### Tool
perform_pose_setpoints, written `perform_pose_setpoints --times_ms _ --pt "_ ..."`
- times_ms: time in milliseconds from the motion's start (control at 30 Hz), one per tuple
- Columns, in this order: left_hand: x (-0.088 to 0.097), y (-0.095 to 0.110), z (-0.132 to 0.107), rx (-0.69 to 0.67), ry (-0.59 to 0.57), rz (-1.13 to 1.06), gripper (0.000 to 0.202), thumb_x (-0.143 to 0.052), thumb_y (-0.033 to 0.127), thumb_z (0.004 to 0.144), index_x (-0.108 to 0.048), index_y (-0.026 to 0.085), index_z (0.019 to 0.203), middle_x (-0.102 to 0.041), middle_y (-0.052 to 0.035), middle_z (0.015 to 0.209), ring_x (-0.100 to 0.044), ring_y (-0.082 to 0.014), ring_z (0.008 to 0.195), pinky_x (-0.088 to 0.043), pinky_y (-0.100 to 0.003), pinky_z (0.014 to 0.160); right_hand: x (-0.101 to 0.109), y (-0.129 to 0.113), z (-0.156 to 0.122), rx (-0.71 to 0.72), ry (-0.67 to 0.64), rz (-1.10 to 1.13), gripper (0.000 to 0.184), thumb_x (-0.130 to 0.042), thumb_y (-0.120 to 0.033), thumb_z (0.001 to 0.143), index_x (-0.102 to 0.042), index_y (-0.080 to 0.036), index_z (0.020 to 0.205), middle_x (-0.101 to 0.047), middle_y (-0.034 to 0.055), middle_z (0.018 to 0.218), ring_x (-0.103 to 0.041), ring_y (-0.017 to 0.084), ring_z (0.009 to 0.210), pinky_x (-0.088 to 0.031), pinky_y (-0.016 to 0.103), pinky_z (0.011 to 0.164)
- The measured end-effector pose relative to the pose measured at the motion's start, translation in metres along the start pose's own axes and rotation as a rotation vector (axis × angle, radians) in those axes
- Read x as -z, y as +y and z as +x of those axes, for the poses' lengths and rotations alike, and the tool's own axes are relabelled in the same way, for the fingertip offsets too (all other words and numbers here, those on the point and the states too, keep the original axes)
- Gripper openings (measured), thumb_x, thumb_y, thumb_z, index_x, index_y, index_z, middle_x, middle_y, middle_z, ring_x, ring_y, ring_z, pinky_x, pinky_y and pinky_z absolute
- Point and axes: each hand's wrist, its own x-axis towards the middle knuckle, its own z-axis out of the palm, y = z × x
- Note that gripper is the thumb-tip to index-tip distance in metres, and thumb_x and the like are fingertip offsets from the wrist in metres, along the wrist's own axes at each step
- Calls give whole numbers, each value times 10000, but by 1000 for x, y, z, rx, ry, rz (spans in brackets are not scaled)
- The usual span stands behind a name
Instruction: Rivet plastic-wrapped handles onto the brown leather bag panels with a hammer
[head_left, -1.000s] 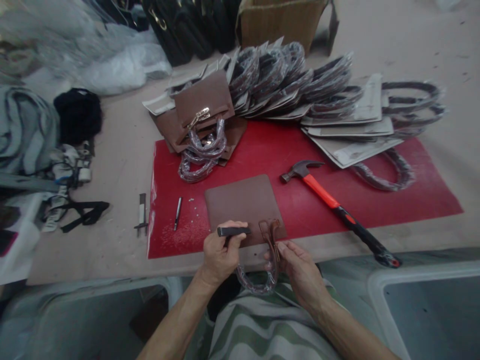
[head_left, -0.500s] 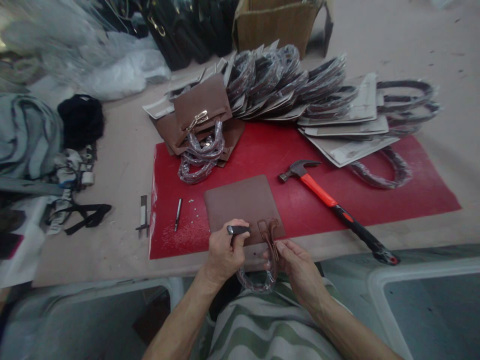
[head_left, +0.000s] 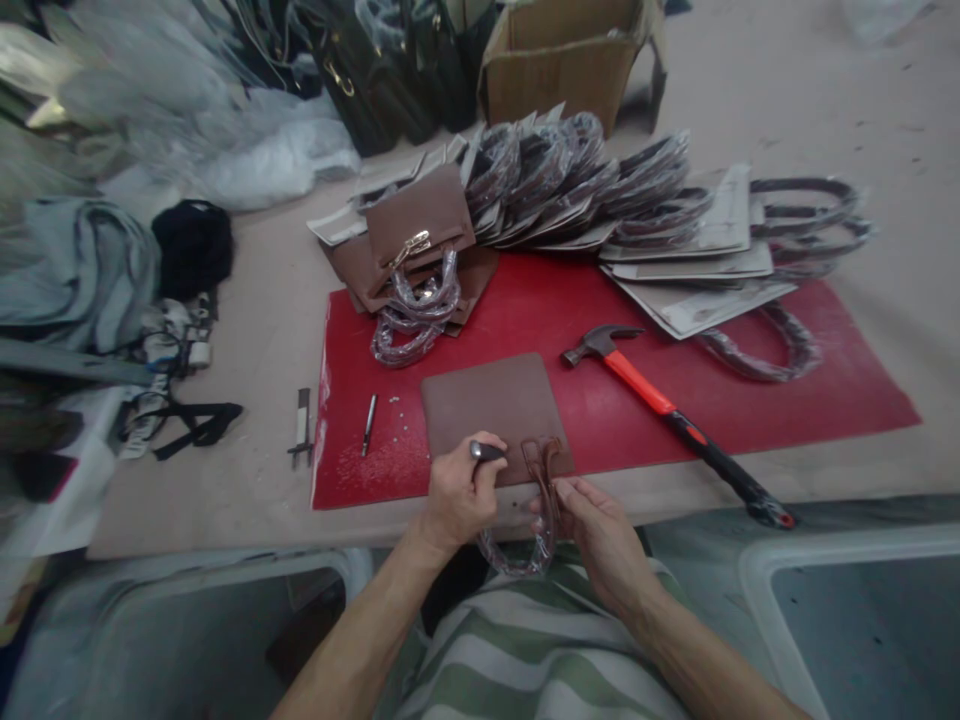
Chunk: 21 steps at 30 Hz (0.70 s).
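A brown leather panel [head_left: 491,405] lies on the red mat [head_left: 750,400] at the table's near edge. A brown plastic-wrapped handle [head_left: 541,478] is attached at its near side and hangs over the edge. My left hand [head_left: 459,495] is closed on a short dark metal punch [head_left: 486,452], its tip pointing at the panel beside the handle tabs. My right hand [head_left: 592,530] pinches the handle just below the tabs.
A hammer [head_left: 660,400] with an orange and black grip lies on the mat to the right. Finished brown panels [head_left: 420,240] and grey-backed panels [head_left: 697,250] with wrapped handles are stacked behind. A pen-like tool [head_left: 369,424] and a small metal tool [head_left: 302,428] lie left. A cardboard box [head_left: 562,60] stands at the back.
My left hand has turned the punch from lying crosswise to pointing end-on at the panel. The view shifted slightly; my right hand stays on the handle.
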Motion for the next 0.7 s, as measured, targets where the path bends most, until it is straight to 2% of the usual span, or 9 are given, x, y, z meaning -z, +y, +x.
perform_pose_setpoints --times_ms 133,267,400,567,700 --pt "6 1 -1 190 10 -151 110 -579 173 913 -670 179 975 -753 -47 922 -732 -160 861 -600 -259 799 0 0 -1 6 -8 10 484 -845 -564 619 -655 -175 837 -740 55 743 -646 182 569 -497 289 542" --pt "14 -4 -10 336 91 -240 112 -588 203 931 -658 180 1016 -756 -53 969 -737 -167 891 -600 -285 845 2 0 -1 -4 -27 48 465 -829 -556 639 -637 -183 841 -746 63 756 -664 194 587 -507 298 573" --pt "19 -8 -18 333 103 -223 109 -597 206 923 -664 178 1004 -759 -55 965 -737 -175 892 -596 -296 847 2 -1 -1 -15 -30 79 399 -810 -499 679 -630 -182 844 -748 71 754 -668 197 581 -509 293 563" --pt "18 -8 -22 285 94 -165 114 -601 202 911 -679 179 990 -763 -50 963 -729 -174 910 -581 -283 847 -3 -6 -1 -114 6 170 131 -637 -284 846 -649 -157 873 -743 87 723 -637 176 506 -499 267 481" --pt "17 -9 -23 312 79 -214 121 -597 218 923 -677 183 1006 -758 -54 984 -725 -174 926 -575 -286 862 -7 -7 1 -220 -31 242 141 -547 -127 872 -687 -121 856 -746 97 727 -610 128 471 -483 203 440"
